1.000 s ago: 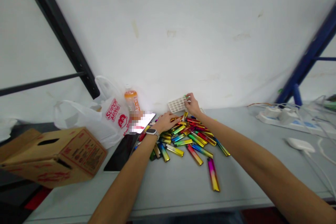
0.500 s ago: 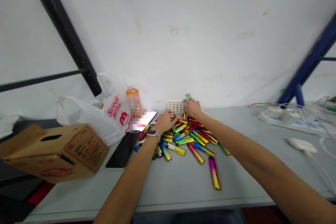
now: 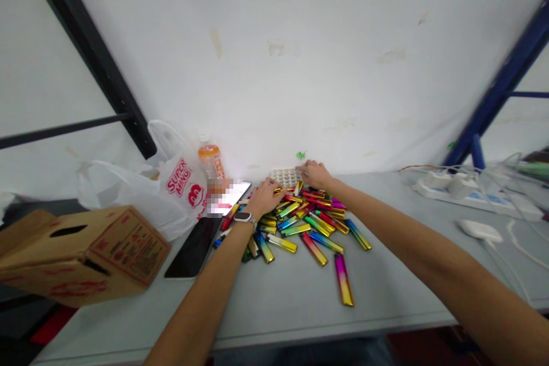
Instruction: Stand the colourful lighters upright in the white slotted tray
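Observation:
Many shiny lighters (image 3: 315, 249) in mixed gradient colours lie in a loose heap on the grey table. My left hand (image 3: 266, 195), with a watch on the wrist, reaches over the heap's left side. Its fingers are bent and close on a gold lighter (image 3: 279, 189); the grip is partly hidden. Behind the heap, by the wall, is a white grid tray (image 3: 283, 176) with rows of small cells. My right hand (image 3: 317, 175) is at the tray's right end, fingers closed at its edge. The tray's right part is hidden by this hand.
To the left are a cardboard box (image 3: 124, 254), a white plastic bag (image 3: 141, 189), an orange drink bottle (image 3: 211, 160), a dark tablet (image 3: 193, 249) and a lit phone (image 3: 235, 191). On the right lie a power strip (image 3: 476, 194) and a white charger (image 3: 480, 230) with cables.
The whole view has shifted slightly. My right hand has moved a little to the right and now covers the tray's right end. My left hand stays over the heap.

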Demonstrator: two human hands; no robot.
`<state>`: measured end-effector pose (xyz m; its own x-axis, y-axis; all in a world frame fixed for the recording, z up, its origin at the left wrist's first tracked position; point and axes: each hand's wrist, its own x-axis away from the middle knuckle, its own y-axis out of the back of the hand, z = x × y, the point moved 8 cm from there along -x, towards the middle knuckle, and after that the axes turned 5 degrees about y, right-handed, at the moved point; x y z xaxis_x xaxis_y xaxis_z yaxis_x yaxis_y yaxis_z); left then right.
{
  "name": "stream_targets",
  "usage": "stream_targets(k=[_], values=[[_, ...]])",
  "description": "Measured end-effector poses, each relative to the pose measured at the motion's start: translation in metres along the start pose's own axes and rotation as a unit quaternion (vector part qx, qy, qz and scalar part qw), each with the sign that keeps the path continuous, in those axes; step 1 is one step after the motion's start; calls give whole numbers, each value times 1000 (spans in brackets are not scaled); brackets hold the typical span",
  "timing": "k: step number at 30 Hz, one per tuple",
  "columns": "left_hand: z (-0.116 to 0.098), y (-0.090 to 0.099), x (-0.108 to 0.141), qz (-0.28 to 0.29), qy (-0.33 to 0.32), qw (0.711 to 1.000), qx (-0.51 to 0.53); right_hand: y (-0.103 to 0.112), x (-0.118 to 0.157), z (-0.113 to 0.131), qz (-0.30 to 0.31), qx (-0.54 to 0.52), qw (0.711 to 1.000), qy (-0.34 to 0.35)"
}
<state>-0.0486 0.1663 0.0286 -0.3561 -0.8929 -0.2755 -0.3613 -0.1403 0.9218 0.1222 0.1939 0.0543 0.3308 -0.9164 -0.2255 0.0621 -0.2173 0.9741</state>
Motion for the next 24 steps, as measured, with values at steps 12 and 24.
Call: stream_targets(k=[12,24], values=[[1,0,-3,2,0,999,32,-5,38,32,8,-41,993,114],[-6,-2,-16,30,15,999,-30,-19,46,-35,51,-81,985,-144]])
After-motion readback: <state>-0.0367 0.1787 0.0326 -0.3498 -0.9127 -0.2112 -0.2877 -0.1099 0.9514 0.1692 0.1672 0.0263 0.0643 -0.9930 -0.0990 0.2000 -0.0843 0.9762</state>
